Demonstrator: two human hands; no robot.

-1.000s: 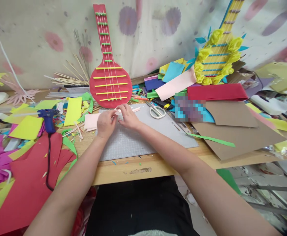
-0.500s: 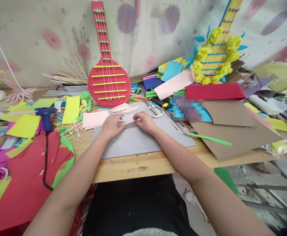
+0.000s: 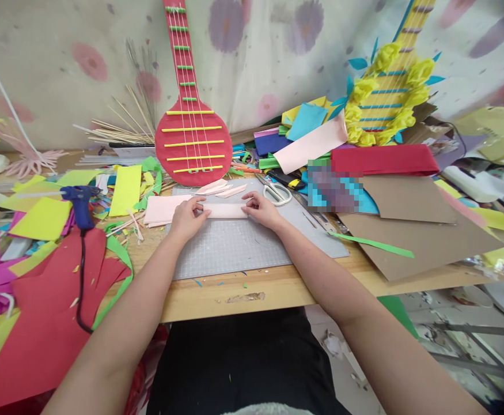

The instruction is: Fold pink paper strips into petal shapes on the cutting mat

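Wooden table [image 3: 182, 305]: beneath grey mat [image 3: 230, 251]
Left hand [image 3: 188, 219]: pinching left end of pale pink strip [image 3: 226, 211] over mat
Right hand [image 3: 264, 211]: pinching strip's right end

Paper strip [image 3: 226, 211] between the hands [image 3: 188, 219] — glue gun [image 3: 79, 204] left, cardboard [image 3: 433, 242] right.

Left hand [image 3: 188, 219] and right hand [image 3: 264, 211] grip opposite ends of a pale pink strip [image 3: 226, 211] over the grey cutting mat [image 3: 238, 248]; white-handled scissors [image 3: 272, 186] lie just beyond the right hand.
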